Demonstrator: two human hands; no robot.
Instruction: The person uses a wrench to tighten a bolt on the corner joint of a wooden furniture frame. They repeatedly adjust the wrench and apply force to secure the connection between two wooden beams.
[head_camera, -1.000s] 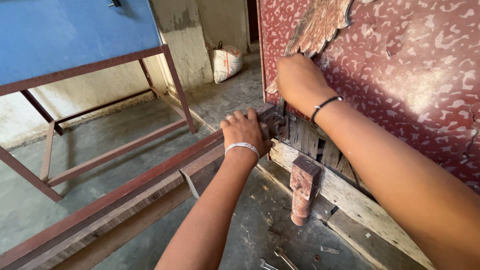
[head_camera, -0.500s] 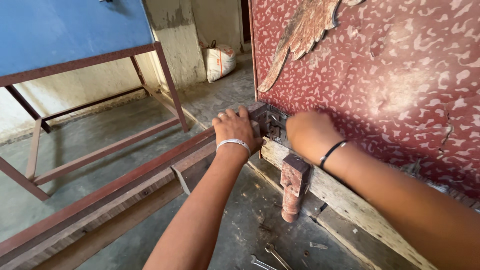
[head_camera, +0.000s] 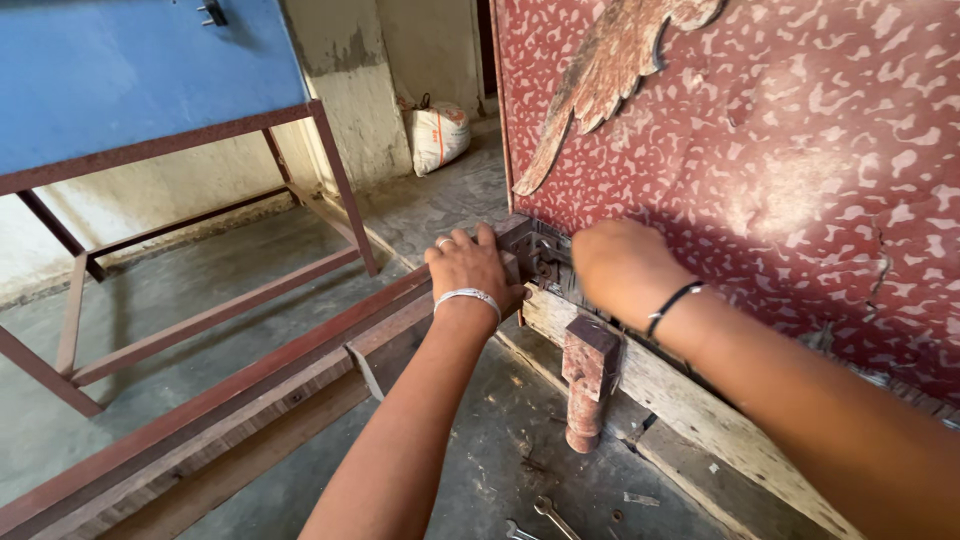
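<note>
At the lower corner of the red patterned headboard, both hands work at a metal bracket.

The left hand curls narrowly over the end of the rust-red side rail, whose long axis runs away from the headboard toward the lower left. The right hand is bunched against the bracket; whether it grips anything, I cannot tell. A turned wooden leg stands upright just below. A white sack with an orange patch sits against the wall left of the headboard. Spanners lie on the floor.
</note>
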